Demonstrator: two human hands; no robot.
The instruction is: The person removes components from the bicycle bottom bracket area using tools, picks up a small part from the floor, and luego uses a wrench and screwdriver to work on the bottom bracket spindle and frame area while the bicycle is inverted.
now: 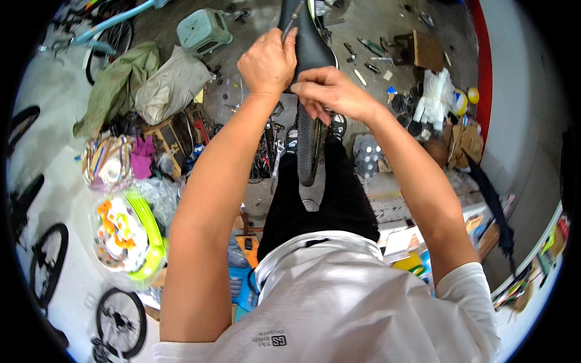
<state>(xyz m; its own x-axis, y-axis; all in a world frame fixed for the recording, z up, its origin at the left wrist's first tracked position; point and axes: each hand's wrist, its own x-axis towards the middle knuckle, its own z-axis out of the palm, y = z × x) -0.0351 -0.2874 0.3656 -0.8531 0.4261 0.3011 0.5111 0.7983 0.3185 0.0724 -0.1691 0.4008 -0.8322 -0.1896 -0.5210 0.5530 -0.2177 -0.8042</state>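
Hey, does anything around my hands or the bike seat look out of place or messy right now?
Hand tools lie scattered loose on the floor right of the black saddle, and cloths sit heaped to the left. The saddle itself looks undamaged.

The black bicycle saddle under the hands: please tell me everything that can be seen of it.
The black bicycle saddle is long and narrow, smooth and slightly glossy, like plastic or synthetic leather. It runs away from the person, its far end reaching the top edge of the picture. The left hand rests on its left side and grips a thin dark metal tool lying along it. The right hand covers its near end, fingers curled down. Directly below it stands the black knobby tyre, between the person's legs.
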